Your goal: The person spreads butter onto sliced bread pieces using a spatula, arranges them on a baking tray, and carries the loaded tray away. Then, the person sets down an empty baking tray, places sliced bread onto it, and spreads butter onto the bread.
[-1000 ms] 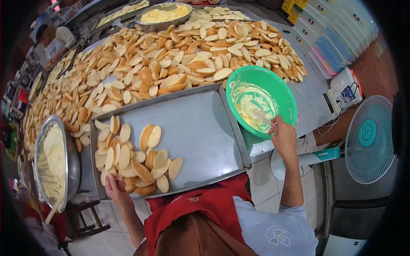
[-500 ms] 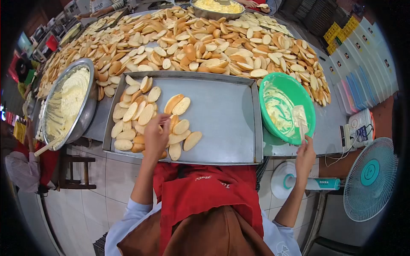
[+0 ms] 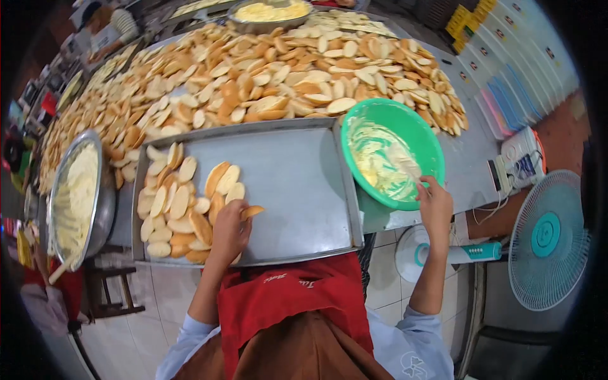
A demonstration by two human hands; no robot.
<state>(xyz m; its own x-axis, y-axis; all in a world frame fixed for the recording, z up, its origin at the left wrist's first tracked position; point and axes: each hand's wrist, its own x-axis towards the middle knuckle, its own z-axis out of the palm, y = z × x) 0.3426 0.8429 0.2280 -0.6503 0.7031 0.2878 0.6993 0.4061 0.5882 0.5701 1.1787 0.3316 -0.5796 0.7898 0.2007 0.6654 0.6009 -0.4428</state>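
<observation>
My left hand [image 3: 230,233] is over the metal tray [image 3: 297,183], closed on a piece of sliced bread [image 3: 253,211] that sticks out past the fingertips. Around it in the tray's left half lie several cut bread pieces [image 3: 180,200], some showing pale faces and others brown crust. With my right hand [image 3: 436,208] I grip a spatula [image 3: 404,158] smeared with cream. Its blade rests inside the green bowl [image 3: 432,145], against pale yellow cream [image 3: 373,166] coating the wall and bottom. My fingers cover most of the spatula's handle.
A large heap of cut bread [image 3: 253,76] covers the table behind the tray. Left stands a steel bowl of cream [image 3: 79,190]; another cream bowl [image 3: 271,24] sits at the back. A fan [image 3: 546,237] and plastic boxes [image 3: 506,57] are on the right. A co-worker [image 3: 107,28] is at far left.
My left hand has taken hold of a bread piece and lifted it. The spatula has gone from the green bowl's near right rim deeper into the bowl. The whole view has shifted.
</observation>
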